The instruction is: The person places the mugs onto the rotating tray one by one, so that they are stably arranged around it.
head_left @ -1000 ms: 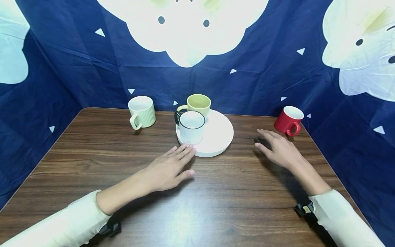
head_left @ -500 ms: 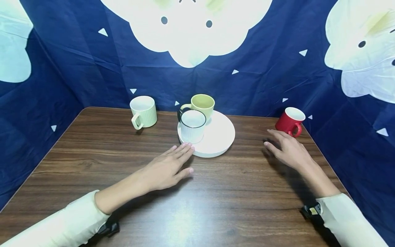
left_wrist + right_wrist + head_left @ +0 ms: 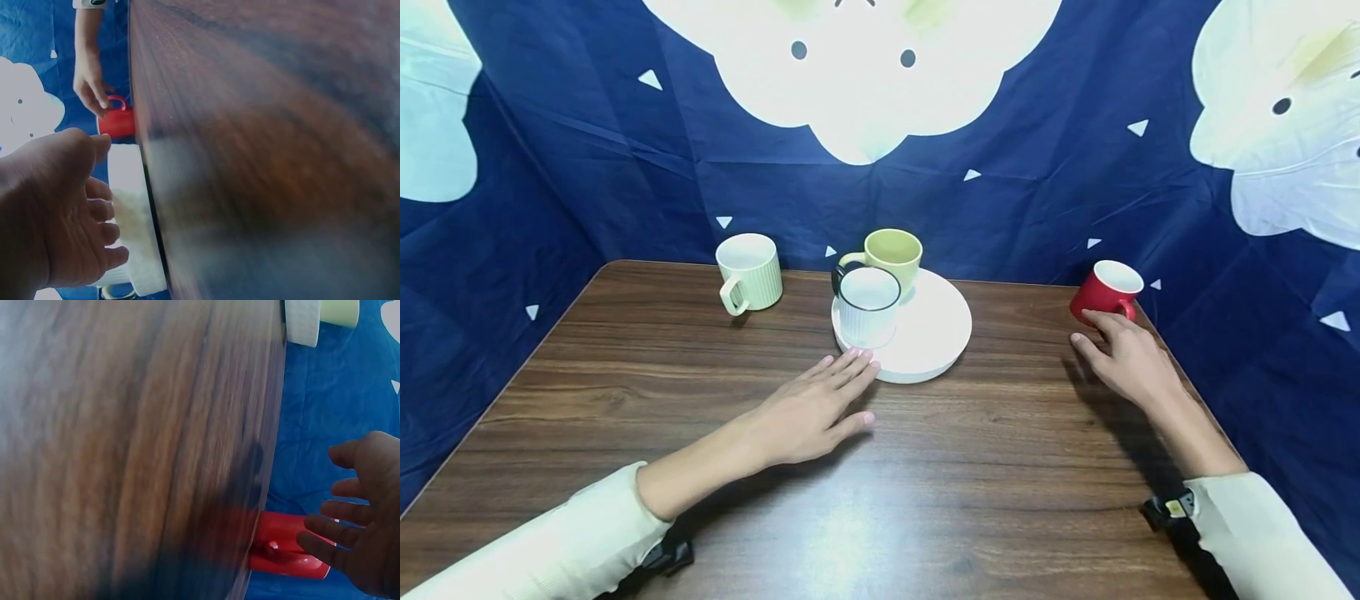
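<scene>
- Shown with the left hand (image 3: 808,421), fingers extended, at the near edge of a white plate (image 3: 936,333).
- Caught with the right hand (image 3: 1131,362), fingers loosely spread, over the near side of a red mug (image 3: 1092,296), upright on the surface (image 3: 1000,500); cannot tell whether touching.
- Probably glazed ceramic: stiff, moderately heavy, slick, breakable.
- Best taken by the handle (image 3: 1127,308), just beyond the right fingers, or round the body.

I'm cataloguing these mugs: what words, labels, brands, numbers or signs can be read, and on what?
None readable on the visible sides of the red mug, pale green mug, yellow-green mug, black-rimmed mug or white plate.
Backdrop: printed shapes, no lettering.
Black device at the right wrist: yellowish patch, too small to tell whether it bears writing.
</scene>
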`<state>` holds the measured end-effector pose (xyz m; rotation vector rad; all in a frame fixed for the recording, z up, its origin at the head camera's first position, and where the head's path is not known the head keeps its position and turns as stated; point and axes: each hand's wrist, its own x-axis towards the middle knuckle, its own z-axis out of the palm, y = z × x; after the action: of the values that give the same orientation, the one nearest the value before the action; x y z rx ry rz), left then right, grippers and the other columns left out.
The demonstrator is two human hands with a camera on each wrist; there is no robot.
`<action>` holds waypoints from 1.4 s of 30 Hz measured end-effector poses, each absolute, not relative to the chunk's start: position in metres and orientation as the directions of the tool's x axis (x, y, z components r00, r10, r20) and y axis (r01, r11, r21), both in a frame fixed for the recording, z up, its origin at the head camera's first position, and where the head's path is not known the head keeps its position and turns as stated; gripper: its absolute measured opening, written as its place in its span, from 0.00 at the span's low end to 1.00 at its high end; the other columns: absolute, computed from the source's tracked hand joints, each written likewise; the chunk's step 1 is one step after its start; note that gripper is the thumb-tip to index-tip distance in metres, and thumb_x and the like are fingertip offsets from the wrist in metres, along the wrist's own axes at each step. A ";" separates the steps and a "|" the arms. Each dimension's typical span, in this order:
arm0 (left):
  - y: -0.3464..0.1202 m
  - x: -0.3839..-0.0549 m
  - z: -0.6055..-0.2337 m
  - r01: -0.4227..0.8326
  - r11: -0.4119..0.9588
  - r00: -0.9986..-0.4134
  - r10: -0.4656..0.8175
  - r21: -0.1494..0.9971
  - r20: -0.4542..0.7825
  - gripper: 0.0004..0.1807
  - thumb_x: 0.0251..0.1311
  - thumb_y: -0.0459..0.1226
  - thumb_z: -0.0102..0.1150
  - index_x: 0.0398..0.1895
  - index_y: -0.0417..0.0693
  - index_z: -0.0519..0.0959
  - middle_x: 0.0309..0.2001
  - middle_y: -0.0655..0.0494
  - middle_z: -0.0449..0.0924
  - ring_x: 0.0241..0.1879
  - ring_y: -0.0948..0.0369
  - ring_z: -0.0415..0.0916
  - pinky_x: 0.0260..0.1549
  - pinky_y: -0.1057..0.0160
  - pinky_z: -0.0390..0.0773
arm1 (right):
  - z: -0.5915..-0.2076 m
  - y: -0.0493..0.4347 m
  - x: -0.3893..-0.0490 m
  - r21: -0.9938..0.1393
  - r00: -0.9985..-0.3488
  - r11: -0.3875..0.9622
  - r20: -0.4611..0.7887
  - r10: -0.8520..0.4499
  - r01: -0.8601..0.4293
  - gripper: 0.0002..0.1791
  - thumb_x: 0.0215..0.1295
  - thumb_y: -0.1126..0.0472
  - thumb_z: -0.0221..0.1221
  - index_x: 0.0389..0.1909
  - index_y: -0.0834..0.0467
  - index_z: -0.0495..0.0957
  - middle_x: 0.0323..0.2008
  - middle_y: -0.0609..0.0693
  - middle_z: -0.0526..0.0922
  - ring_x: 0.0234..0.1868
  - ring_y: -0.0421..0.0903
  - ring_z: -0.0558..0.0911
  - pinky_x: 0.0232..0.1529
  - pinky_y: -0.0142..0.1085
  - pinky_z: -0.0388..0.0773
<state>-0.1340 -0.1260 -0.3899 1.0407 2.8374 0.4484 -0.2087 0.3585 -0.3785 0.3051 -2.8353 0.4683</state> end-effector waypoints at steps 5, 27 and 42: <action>-0.128 -0.134 -0.390 0.616 0.725 -0.765 0.644 0.307 0.015 0.40 0.89 0.54 0.50 0.91 0.41 0.58 0.92 0.41 0.52 0.93 0.44 0.48 0.91 0.36 0.53 | -0.376 0.364 -0.210 -0.319 -0.941 0.927 0.326 -0.088 -0.197 0.28 0.83 0.51 0.64 0.73 0.64 0.80 0.64 0.73 0.86 0.62 0.72 0.85 0.60 0.72 0.80; -0.137 -0.137 -0.394 0.623 0.721 -0.766 0.641 0.304 0.049 0.41 0.89 0.54 0.52 0.91 0.41 0.58 0.92 0.40 0.52 0.92 0.44 0.50 0.90 0.36 0.56 | -0.371 0.396 -0.217 -0.553 -0.926 0.831 0.282 0.251 0.057 0.30 0.85 0.44 0.59 0.71 0.63 0.83 0.60 0.68 0.91 0.43 0.20 0.69 0.47 0.28 0.68; -0.144 -0.142 -0.390 0.635 0.705 -0.748 0.663 0.315 0.024 0.41 0.88 0.54 0.54 0.92 0.42 0.57 0.92 0.41 0.51 0.92 0.45 0.51 0.90 0.35 0.57 | -0.384 0.410 -0.230 -0.919 -0.971 0.383 -0.002 0.240 0.096 0.13 0.88 0.52 0.57 0.59 0.57 0.78 0.31 0.22 0.85 0.32 0.25 0.87 0.31 0.26 0.88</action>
<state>-0.1416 -0.1444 -0.3905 1.0739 2.8162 0.4689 -0.2295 0.4098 -0.3841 -0.3054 -2.5002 1.6480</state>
